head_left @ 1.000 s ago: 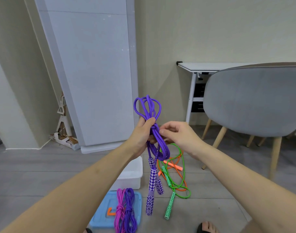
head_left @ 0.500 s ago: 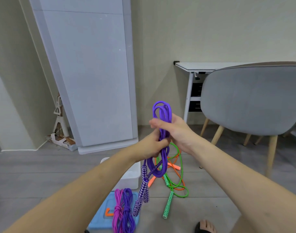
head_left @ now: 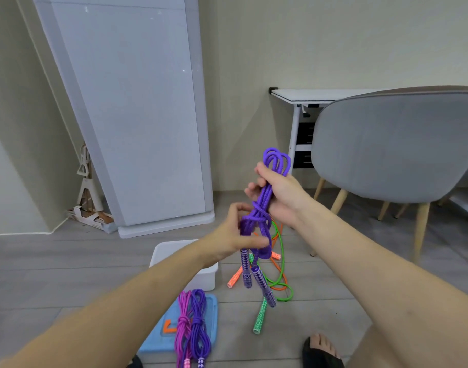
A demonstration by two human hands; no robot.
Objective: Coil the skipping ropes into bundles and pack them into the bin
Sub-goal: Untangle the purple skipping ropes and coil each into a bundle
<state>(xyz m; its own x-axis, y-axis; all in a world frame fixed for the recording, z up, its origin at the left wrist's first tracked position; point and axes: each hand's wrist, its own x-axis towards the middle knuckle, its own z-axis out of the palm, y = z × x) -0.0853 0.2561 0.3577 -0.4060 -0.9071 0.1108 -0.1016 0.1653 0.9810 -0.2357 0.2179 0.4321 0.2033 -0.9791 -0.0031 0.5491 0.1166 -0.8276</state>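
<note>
A coiled purple skipping rope [head_left: 263,200] hangs upright in front of me. My right hand [head_left: 279,191] grips its upper loops, which stick out above the fist. Lower down, my left hand [head_left: 239,235] holds the knotted wrap of the same rope. Its two patterned purple handles [head_left: 254,277] dangle below. On the floor lie a loose green rope [head_left: 280,264] and an orange rope [head_left: 276,286], tangled together. A white bin [head_left: 171,254] stands on the floor behind my left forearm. Two tied bundles, pink [head_left: 183,328] and purple [head_left: 199,330], rest on a blue lid [head_left: 158,341].
A grey chair [head_left: 392,147] with wooden legs stands at the right, in front of a white desk [head_left: 307,95]. A tall grey-white panel [head_left: 132,110] leans on the wall at the left. My sandalled foot [head_left: 322,350] is at the bottom edge.
My right hand has taken the top of the coil and lifted it to the right. My left hand slid down to the wrap in the middle. The handles swung right.
</note>
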